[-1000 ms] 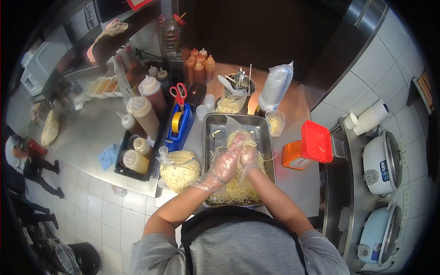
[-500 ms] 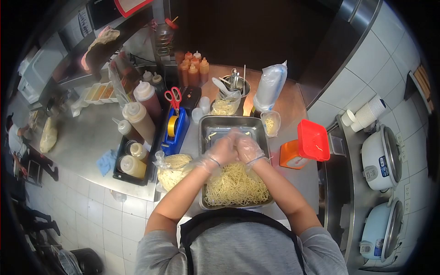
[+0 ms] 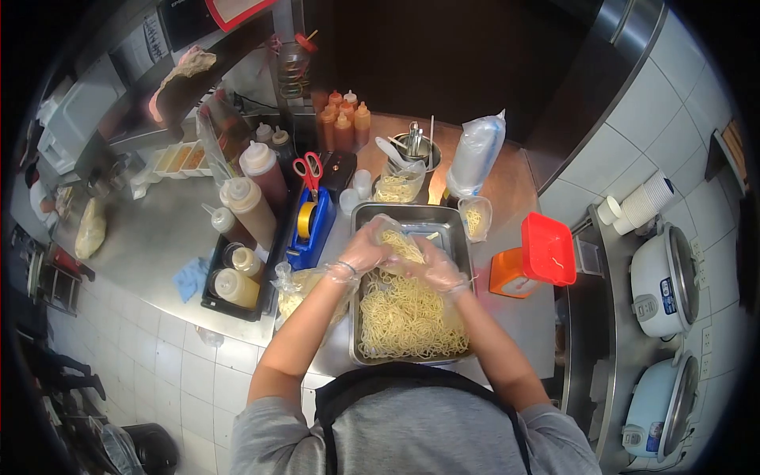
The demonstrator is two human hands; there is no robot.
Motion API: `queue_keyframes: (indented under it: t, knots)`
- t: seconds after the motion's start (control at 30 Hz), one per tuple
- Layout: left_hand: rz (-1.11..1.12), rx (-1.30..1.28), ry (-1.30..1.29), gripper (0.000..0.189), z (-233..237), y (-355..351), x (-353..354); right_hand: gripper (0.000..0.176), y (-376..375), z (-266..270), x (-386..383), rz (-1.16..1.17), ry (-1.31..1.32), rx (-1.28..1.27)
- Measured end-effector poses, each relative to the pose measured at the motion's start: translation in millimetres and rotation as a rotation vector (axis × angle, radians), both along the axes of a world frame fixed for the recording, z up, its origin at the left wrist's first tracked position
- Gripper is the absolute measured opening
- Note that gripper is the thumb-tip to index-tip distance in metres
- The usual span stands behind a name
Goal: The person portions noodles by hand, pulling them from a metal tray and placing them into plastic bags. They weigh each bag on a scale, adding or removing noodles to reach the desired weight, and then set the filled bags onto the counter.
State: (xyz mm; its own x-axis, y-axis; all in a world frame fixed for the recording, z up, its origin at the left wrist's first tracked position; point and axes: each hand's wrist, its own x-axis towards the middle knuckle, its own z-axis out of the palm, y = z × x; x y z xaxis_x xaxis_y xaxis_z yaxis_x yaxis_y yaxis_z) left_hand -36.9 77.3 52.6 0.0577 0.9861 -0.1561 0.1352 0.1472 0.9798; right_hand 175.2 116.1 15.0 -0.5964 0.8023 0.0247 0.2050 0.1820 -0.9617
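Observation:
Clear plastic gloves cover both of my hands. Over the upper part of a metal tray (image 3: pixel 355 297), my left hand (image 3: pixel 366 247) grips the side of a small clear bag of noodles (image 3: pixel 402 246). On the bag's right side, my right hand (image 3: pixel 435 267) is closed against it, thumb and fingers at the noodles. A loose pile of yellow noodles (image 3: pixel 412 317) fills the tray's near part, just below my hands. By my left forearm lies a larger knotted plastic bag of noodles (image 3: pixel 293 301), partly hidden by the arm.
Beyond the tray stand a filled noodle bag (image 3: pixel 396 187) and a smaller one (image 3: pixel 475 218). A blue tape dispenser (image 3: pixel 311 237) with red scissors (image 3: pixel 308 168) and sauce bottles (image 3: pixel 249 202) are at left. An orange container with red lid (image 3: pixel 548 249) stands right, near rice cookers (image 3: pixel 663 277).
My hands were pressed together over the tray; now they are apart, with the bag of noodles showing between them. The view has shifted slightly.

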Motion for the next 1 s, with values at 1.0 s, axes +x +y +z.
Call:
queue_keyframes:
  t: [1.0]
  knots:
    - [-0.242,-0.016,0.113,0.080,59.2,23.5,-15.7,0.045,-110.0,15.4,73.5,0.016,-0.605,0.442]
